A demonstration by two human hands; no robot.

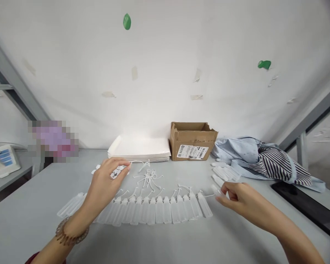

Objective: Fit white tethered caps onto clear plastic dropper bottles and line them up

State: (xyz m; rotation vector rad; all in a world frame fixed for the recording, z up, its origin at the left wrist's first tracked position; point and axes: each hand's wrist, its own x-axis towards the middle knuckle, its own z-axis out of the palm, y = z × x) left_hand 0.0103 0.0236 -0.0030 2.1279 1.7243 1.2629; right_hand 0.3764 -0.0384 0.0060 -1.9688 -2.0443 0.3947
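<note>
On the grey table (165, 245), we see translucent vials (151, 211) lying in a row; the left hand (110, 176) pinches a white strand (139, 161), while the right hand's (236, 196) blurred grip we cannot tell. A low sideways sweep could knock the row askew.

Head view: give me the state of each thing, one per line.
Cardboard box: upright, top open
White stack: piled flat
Clear vials: lying side by side
Stringy white pieces: bunched loosely
Striped cloth: crumpled
Left hand: pinching a white cord
Right hand: fingers curled, grip unclear
</note>
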